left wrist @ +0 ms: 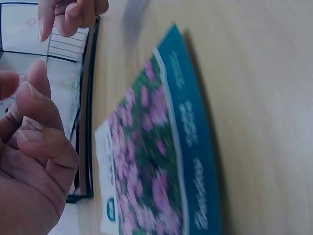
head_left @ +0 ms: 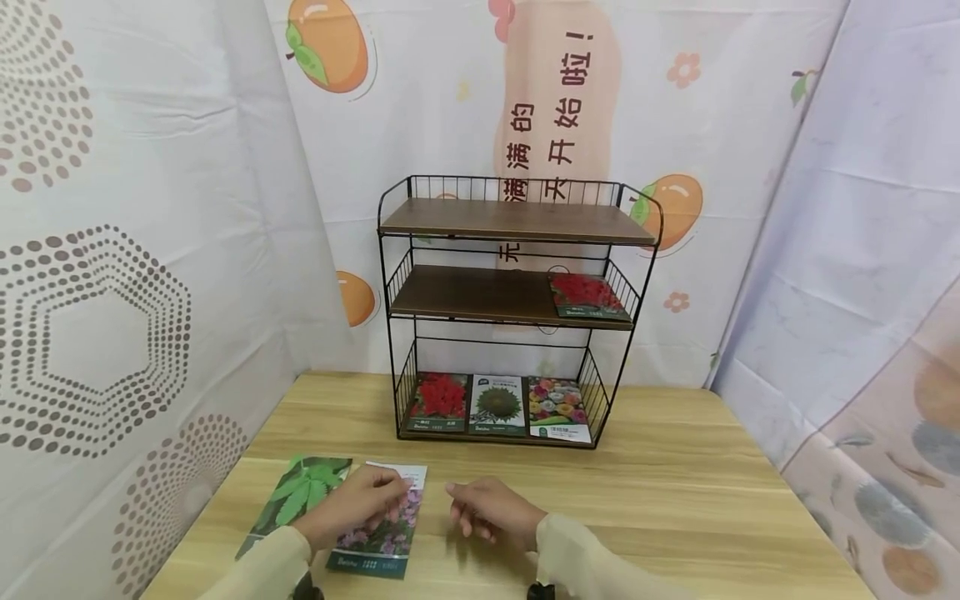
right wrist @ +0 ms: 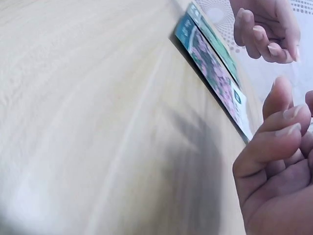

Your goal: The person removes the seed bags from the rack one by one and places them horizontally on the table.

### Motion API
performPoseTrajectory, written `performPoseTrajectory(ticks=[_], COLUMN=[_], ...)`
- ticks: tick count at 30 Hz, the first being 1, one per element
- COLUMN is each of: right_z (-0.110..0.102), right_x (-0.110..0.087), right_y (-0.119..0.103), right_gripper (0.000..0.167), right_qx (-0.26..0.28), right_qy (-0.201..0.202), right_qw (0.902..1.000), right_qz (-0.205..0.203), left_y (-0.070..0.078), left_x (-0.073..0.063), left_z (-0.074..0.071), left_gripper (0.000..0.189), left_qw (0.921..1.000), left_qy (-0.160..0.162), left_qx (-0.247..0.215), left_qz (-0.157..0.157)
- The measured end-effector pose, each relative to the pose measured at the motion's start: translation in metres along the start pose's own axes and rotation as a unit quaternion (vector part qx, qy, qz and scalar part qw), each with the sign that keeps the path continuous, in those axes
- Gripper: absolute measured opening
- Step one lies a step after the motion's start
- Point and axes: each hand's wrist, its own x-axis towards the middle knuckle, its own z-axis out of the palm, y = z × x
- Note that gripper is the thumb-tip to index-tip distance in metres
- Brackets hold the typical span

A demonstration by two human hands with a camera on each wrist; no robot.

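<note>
Because the pink packet (head_left: 388,540) lies below your left hand (head_left: 363,500) and partly hidden by it, the relation which counts most is that this hand is the nearer one, and the packet's free part shows on its right side and on its near side. The packet rests flat on the bench (head_left: 645,517); its long axis runs away from you, with the far, white end turned a little to the right and the teal band at the near end. Your right hand (head_left: 491,510) is to the right of the packet, with a strip of bare bench between them. On the other side, just left of the pink packet, the green packet (head_left: 303,492) lies with its axis leaning more strongly to the right, and your left sleeve (head_left: 281,550) passes over its near part. The rack (head_left: 517,218) stands farther off, ahead of the pink packet and to its right. As for the pose, both your hands are raised above the bench, the fingertips pointing inward, one hand toward the other, with a gap between. The left fingers are bent loosely and hold nothing; in the left wrist view they are apart from the packet. The right fingers are bent in the same relaxed way, also with nothing in them, and the right wrist view shows a shadow (right wrist: 195,171) on the bench beside this hand.
</note>
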Motion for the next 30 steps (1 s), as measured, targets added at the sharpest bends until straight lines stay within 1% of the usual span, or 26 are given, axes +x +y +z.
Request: performPoseTrajectory(ticks=[3,6,8,11,14,18,24,27,30], right_z=[-0.007,-0.014,-0.019,-0.029,-0.041,-0.057,-0.081,-0.098,-0.114], right_x=[-0.004,-0.006,-0.006,-0.005,-0.004,-0.005,-0.012,-0.017,-0.023], right_y=[-0.005,-0.011,-0.013,-0.015,-0.016,-0.022,-0.035,-0.041,-0.049], right_gripper=[0.055,0.052,0.054,0.058,0.063,0.066,0.06,0.059,0.062], right_qx=[-0.004,-0.009,-0.011,-0.004,0.005,0.006,0.004,0.01,0.026], right_qy=[0.011,0.023,0.029,0.033,0.036,0.047,0.075,0.092,0.12], right_qw=[0.9999,0.9997,0.9995,0.9995,0.9993,0.9987,0.9966,0.9949,0.9911], right_qz=[0.004,0.003,0.0,-0.002,-0.009,-0.019,-0.033,-0.041,-0.051], left_y=[0.005,0.011,0.017,0.025,0.033,0.042,0.059,0.069,0.082], left_x=[0.008,0.017,0.024,0.032,0.041,0.051,0.066,0.076,0.088], left_z=[0.006,0.013,0.019,0.027,0.033,0.037,0.044,0.053,0.063], left_gripper=[0.049,0.051,0.052,0.049,0.047,0.046,0.049,0.05,0.05], left_qw=[0.9999,0.9998,0.9996,0.9994,0.9985,0.9973,0.9972,0.9968,0.9953], left_qy=[-0.009,-0.015,-0.014,-0.014,-0.026,-0.035,-0.032,-0.031,-0.033], left_qx=[-0.01,-0.009,-0.004,-0.001,-0.01,-0.018,-0.02,-0.034,-0.049], left_qz=[0.001,0.011,0.023,0.033,0.047,0.062,0.065,0.066,0.076])
